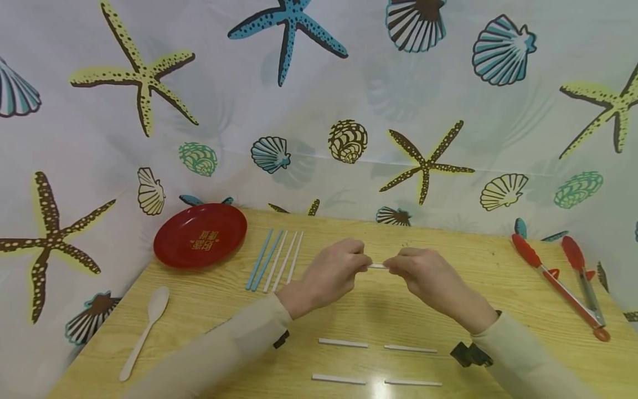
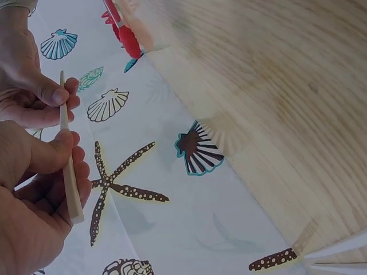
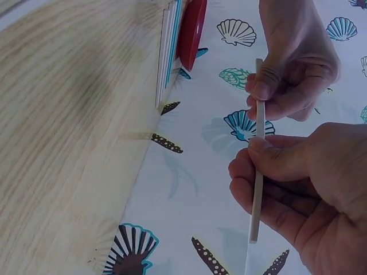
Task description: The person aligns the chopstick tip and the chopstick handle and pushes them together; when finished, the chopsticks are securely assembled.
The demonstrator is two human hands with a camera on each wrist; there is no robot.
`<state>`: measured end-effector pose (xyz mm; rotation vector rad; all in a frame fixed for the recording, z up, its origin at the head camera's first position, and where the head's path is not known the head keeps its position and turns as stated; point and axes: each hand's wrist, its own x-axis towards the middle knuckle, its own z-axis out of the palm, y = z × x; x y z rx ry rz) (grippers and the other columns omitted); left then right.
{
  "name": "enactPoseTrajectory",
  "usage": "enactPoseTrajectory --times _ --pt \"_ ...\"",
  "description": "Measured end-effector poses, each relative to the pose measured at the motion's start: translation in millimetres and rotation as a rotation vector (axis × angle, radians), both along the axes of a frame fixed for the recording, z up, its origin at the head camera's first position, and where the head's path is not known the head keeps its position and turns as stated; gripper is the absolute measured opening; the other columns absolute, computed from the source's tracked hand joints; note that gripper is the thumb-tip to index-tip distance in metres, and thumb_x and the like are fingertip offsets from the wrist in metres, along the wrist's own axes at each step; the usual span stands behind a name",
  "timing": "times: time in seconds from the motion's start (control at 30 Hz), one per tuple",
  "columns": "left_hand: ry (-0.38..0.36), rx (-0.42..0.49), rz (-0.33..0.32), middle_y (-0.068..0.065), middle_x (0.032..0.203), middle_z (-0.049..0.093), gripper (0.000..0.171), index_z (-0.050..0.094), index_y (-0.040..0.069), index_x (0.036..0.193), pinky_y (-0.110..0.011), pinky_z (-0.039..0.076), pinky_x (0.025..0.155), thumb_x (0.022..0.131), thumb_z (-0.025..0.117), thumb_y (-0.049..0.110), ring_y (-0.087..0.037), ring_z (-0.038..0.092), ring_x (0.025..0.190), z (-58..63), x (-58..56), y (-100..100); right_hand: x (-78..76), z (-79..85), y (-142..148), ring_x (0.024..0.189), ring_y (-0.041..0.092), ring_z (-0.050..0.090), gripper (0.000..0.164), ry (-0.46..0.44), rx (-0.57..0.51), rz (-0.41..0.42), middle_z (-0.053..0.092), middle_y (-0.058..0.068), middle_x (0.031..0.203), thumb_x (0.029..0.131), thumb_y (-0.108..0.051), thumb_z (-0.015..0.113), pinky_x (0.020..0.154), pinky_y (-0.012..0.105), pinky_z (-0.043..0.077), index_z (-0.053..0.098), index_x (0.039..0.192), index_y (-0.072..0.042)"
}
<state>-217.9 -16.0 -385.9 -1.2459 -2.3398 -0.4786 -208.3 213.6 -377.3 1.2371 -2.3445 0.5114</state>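
Above the middle of the table, both hands hold one white chopstick (image 1: 379, 266), stretched crosswise between them. My left hand (image 1: 331, 271) pinches it between thumb and curled fingers. Close beside it my right hand (image 1: 428, 274) pinches the other part the same way. In the left wrist view the chopstick (image 2: 70, 183) runs under both thumbs, its thicker square end past the left hand. The right wrist view shows the chopstick (image 3: 259, 189) looking straight. Below the hands lie several short white stick pieces, among them a thicker one (image 1: 344, 343) and a thinner one (image 1: 411, 349).
Two blue chopsticks (image 1: 266, 260) and three white chopsticks (image 1: 283, 260) lie left of the hands. Behind them is a red plate (image 1: 169, 244). A white spoon (image 1: 144, 335) lies at the left, red-tipped tongs (image 1: 568, 288) at the right. A shell-print cloth (image 1: 319, 188) hangs behind the table.
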Motion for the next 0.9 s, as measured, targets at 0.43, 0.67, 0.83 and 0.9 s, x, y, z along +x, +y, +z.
enactPoseTrajectory --times 0.43,0.67,0.83,0.9 --pt "-0.17 -0.155 0.128 -0.001 0.089 0.065 0.007 0.076 0.01 0.098 -0.019 0.051 0.065 0.092 0.072 0.009 -0.012 0.063 0.079 7.2 2.2 0.6 -2.9 -5.3 -3.0 0.066 0.012 0.062 0.025 0.073 0.063 -0.031 0.067 0.001 0.082 0.077 0.011 0.079 0.057 0.024 0.052 0.076 0.095 -0.006" --pt "-0.281 -0.251 0.104 -0.003 0.092 0.071 0.011 0.074 0.006 0.101 -0.015 0.05 0.065 0.091 0.073 0.013 -0.01 0.067 0.079 3.4 2.1 1.9 -4.7 -3.7 -3.0 0.075 0.015 0.067 0.024 0.103 0.147 -0.066 0.07 0.001 0.086 0.076 0.006 0.082 0.061 0.027 0.055 0.078 0.095 -0.01" --pt "-0.45 -0.173 0.058 -0.003 0.091 0.071 0.012 0.074 0.003 0.101 -0.015 0.05 0.064 0.091 0.072 0.011 -0.008 0.066 0.076 2.6 0.5 -0.4 -5.5 -0.8 0.3 0.083 0.016 0.068 0.024 0.108 0.131 -0.042 0.071 0.0 0.092 0.076 0.003 0.083 0.068 0.028 0.056 0.078 0.095 -0.011" --pt "-0.545 -0.118 0.041 -0.002 0.089 0.071 0.011 0.074 0.003 0.1 -0.017 0.05 0.064 0.091 0.072 0.01 -0.006 0.065 0.074 2.0 -1.6 -2.5 -5.5 0.2 1.9 0.087 0.018 0.068 0.027 0.123 0.089 0.005 0.07 0.002 0.096 0.075 0.006 0.082 0.072 0.03 0.056 0.077 0.097 -0.009"
